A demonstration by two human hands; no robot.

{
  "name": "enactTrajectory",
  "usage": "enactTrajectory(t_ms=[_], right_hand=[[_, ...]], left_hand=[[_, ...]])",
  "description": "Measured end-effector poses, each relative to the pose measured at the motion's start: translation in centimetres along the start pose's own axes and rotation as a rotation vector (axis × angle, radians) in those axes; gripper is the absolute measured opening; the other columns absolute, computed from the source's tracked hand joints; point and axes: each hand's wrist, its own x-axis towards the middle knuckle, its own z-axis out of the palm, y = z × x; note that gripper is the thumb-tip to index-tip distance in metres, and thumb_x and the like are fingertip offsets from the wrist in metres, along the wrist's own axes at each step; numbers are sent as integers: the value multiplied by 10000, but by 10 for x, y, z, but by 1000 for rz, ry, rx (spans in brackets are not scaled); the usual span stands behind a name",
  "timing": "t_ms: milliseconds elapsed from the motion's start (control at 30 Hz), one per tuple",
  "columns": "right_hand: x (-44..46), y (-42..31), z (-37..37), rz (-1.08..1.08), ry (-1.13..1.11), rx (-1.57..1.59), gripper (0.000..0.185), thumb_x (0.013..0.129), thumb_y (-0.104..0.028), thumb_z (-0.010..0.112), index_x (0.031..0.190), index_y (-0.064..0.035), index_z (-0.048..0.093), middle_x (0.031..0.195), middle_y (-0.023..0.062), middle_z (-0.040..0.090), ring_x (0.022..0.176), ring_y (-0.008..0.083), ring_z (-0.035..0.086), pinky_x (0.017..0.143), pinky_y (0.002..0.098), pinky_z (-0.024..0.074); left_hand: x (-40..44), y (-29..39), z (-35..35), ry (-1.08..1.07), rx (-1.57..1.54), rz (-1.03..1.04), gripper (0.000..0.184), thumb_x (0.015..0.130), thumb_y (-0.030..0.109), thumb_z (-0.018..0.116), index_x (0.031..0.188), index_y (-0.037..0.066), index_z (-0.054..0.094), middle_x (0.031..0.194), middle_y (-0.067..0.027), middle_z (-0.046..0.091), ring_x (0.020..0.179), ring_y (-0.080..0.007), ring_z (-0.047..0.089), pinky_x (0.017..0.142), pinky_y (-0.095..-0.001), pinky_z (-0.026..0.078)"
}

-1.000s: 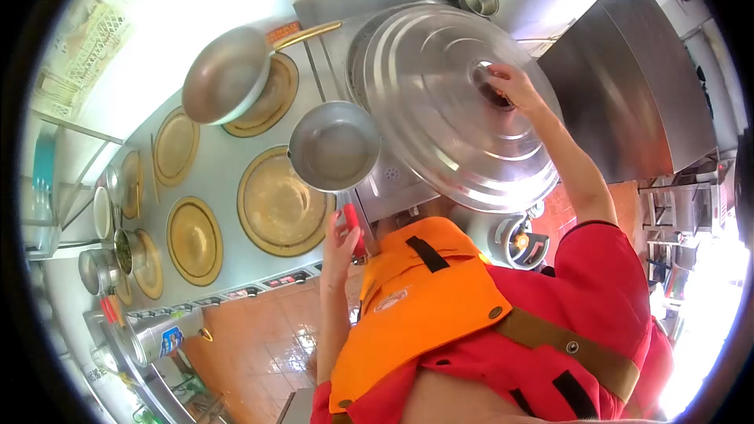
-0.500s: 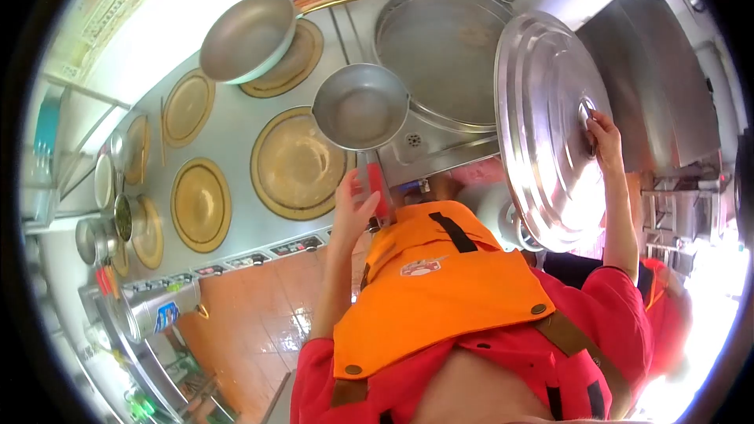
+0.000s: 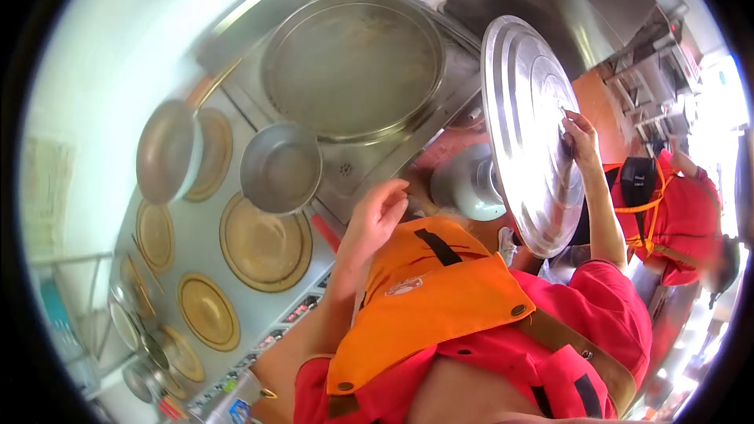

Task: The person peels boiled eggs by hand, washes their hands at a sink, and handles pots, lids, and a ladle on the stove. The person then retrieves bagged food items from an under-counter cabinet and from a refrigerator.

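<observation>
My right hand (image 3: 580,140) is closed round the handle of a large, round metal lid (image 3: 514,102), which hangs almost on edge at the right, clear of the stove. Left of it, a wide round vat (image 3: 353,71) set into the stove stands uncovered, with what looks like murky liquid inside. My left hand (image 3: 379,216) hovers by the front edge of the stove with fingers loosely bent and nothing in them. Beside that wrist is the red handle (image 3: 324,232) of a grey pan (image 3: 281,169), which sits between the vat and a large round hotplate (image 3: 265,243).
A frying pan (image 3: 166,153) with a golden handle sits at the back left. Several smaller hotplates, one of them here (image 3: 208,310), fill the left side. Under the lid stands a pale bucket (image 3: 467,180). At the right is another person in red (image 3: 675,212).
The view has swung to the right. My left hand has moved from beside the red handle to the right, past it. My right hand still holds the lid, now over the floor.
</observation>
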Motion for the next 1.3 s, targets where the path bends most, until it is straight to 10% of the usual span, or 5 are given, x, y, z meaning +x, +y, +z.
enactTrajectory(t_ms=[533,833,1300], right_hand=[[86,-46,4,-18,-49,368,218,878,-173,654,1049,-39,643,886,40,663,750,92,617,656,232,508],[149,-20,5,73,37,376,195,876,-157,653,1038,-48,642,887,44,669,741,99,625,649,239,518],[190,-6,26,154,12,421,163,873,-131,653,1021,-62,641,890,50,680,727,109,638,638,250,534]], left_hand=[[358,-62,90,-283,161,-116,341,887,152,581,1214,58,565,825,-69,627,667,-136,598,638,-262,495],[503,-114,144,-185,36,-302,606,881,280,592,1402,116,330,709,-137,585,502,-207,601,421,-353,509],[545,-102,154,-189,362,-256,366,886,336,589,928,-28,574,689,-141,611,533,-238,628,493,-366,534]])
